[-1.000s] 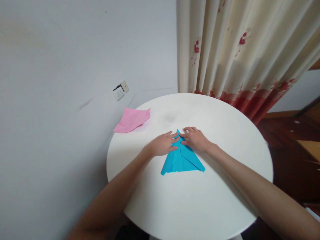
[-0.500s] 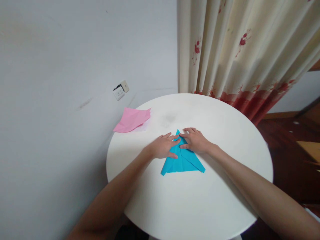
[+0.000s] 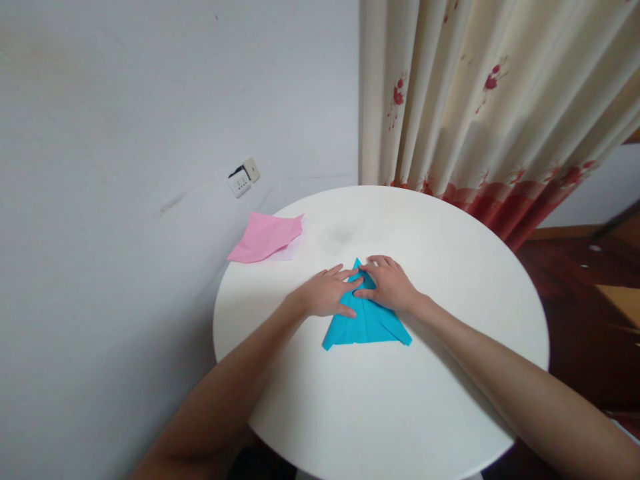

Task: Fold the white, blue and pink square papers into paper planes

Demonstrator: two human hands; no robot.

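A folded sheet of blue paper (image 3: 367,325) lies on the white round table (image 3: 400,407), its narrow point facing away from me and its wide edge toward me. My left hand (image 3: 327,293) rests on its left side with the fingers spread, index finger and thumb on the paper. My right hand (image 3: 389,283) lies over the upper right side, fingers apart and bent, fingertips touching the paper near the point. The fingertips of both hands almost meet at the middle crease. Part of the right edge is hidden under my right hand.
Pink paper (image 3: 267,237) lies at the table's far left edge, over a paler sheet (image 3: 287,253). A wall with a socket (image 3: 239,183) stands on the left. A cream and red curtain (image 3: 480,100) hangs behind the table.
My right thumb has slid a little left across the paper toward the middle crease. The left hand stays in place; the view has shifted slightly.
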